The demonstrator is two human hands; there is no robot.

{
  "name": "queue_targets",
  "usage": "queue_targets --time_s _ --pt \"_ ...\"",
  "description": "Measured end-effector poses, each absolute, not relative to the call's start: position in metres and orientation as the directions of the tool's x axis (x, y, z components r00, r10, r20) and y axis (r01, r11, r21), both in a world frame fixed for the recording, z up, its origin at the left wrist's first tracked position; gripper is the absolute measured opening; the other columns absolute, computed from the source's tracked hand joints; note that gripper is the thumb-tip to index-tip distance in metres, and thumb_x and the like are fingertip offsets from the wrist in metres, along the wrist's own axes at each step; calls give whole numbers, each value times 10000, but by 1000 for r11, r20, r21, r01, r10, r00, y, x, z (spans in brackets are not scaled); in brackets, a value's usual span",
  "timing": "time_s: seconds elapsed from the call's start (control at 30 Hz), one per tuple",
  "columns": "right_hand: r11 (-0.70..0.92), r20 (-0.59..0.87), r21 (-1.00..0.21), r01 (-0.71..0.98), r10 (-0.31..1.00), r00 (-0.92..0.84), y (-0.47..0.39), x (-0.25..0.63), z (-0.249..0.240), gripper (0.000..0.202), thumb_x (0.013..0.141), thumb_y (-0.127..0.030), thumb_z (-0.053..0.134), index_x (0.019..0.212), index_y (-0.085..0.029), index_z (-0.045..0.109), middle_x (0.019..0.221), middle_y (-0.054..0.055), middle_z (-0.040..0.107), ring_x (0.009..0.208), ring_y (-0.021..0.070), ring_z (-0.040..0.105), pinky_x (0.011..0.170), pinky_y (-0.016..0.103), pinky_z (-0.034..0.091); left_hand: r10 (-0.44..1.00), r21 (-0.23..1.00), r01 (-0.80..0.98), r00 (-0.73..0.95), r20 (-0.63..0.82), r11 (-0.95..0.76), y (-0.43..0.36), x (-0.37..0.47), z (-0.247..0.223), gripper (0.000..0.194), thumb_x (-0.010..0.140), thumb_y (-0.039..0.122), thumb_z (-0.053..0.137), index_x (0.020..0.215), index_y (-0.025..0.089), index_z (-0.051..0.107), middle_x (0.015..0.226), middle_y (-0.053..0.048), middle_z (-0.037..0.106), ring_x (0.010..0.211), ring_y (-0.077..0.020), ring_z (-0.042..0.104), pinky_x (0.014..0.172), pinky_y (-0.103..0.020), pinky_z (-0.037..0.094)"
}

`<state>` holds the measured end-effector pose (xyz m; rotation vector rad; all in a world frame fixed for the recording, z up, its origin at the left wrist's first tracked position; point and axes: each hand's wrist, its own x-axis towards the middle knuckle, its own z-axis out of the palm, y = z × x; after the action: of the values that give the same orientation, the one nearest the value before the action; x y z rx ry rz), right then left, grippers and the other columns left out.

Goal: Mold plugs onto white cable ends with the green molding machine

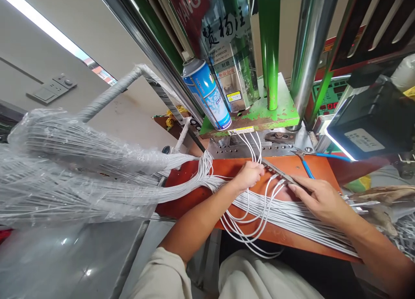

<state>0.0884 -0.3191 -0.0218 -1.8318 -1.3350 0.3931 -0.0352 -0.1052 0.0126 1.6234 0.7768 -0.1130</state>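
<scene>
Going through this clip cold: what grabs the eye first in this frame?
The great sheaf of white cables sweeping from a plastic-wrapped bundle at left across the orange bench. At centre the left hand and right hand work a metal strip among looped cable ends. Behind stands a blue spray can on the green machine base.

Quick count of what's on show: two hands, left hand (249, 174) and right hand (319, 198). One blue spray can (207, 93). One pair of blue-handled pliers (303, 158). One orange work board (311, 167). Two shiny steel columns (309, 52), plus one green post (269, 48). One plastic-wrapped bundle of white cables (74, 160), and the loose white cables (292, 217) are too many to count.
</scene>
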Motion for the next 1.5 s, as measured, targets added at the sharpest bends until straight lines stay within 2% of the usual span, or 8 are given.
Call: queue_targets --time_s 0.17,0.27,0.33,0.63,1.0,1.17,1.27,1.5 --pt "-305 155 -773 556 759 632 -334 94 -11 307 1037 -481 493 1079 -272 714 920 -6 745 751 196 670 706 319 498 544 795 435 824 -162 -422 -123 -44 27 330 1040 391 422 880 175 614 732 -41 626 649 -152 614 623 -255 476" --pt "-349 249 -672 652 723 644 -341 90 -14 303 1039 -450 479 1120 -260 699 1051 25 751 872 234 699 777 347 501 370 425 272 914 167 -863 -147 -52 38 275 1036 311 436 934 181 656 967 -101 673 968 -221 651 880 -331 501" --pt "-357 310 -619 700 707 635 -342 86 -19 324 1049 -439 453 1165 -241 682 1111 50 740 942 259 701 829 370 503 240 306 208 968 69 -929 -162 -55 43 303 1036 307 434 891 183 669 947 -102 683 962 -235 658 898 -345 503" --pt "-337 400 -632 697 629 667 -342 79 -29 303 1063 -405 443 1177 -218 653 1111 81 726 995 270 696 925 389 504 200 564 278 960 -198 -777 -171 -52 46 161 938 219 505 992 220 656 901 -50 732 861 -219 696 790 -297 511" --pt "-332 401 -622 709 642 653 -344 79 -29 293 1066 -372 433 1171 -199 645 1111 107 716 986 276 693 922 398 497 414 498 428 899 -146 -754 -183 -40 45 309 934 392 565 683 211 577 689 -86 637 737 -261 663 742 -362 500" --pt "-334 384 -612 717 667 638 -344 78 -29 298 1069 -387 435 1175 -200 642 1096 100 719 967 275 691 891 390 493 463 865 416 848 -257 -281 -158 -46 39 363 834 324 703 1135 184 558 697 6 629 636 -175 619 631 -281 489" --pt "-333 392 -583 741 684 615 -343 78 -31 311 1071 -399 434 1188 -202 644 1086 94 719 948 271 690 840 376 492 358 928 373 869 -342 -18 -146 -42 33 359 886 427 664 1086 137 589 658 6 609 532 -137 557 549 -254 456" --pt "-328 395 -536 778 717 574 -343 78 -31 312 1077 -388 415 1180 -200 640 1028 76 716 907 255 690 778 355 480 480 552 421 876 -42 -720 -146 -42 36 360 953 328 592 625 181 592 618 -31 595 613 -159 563 645 -276 409"
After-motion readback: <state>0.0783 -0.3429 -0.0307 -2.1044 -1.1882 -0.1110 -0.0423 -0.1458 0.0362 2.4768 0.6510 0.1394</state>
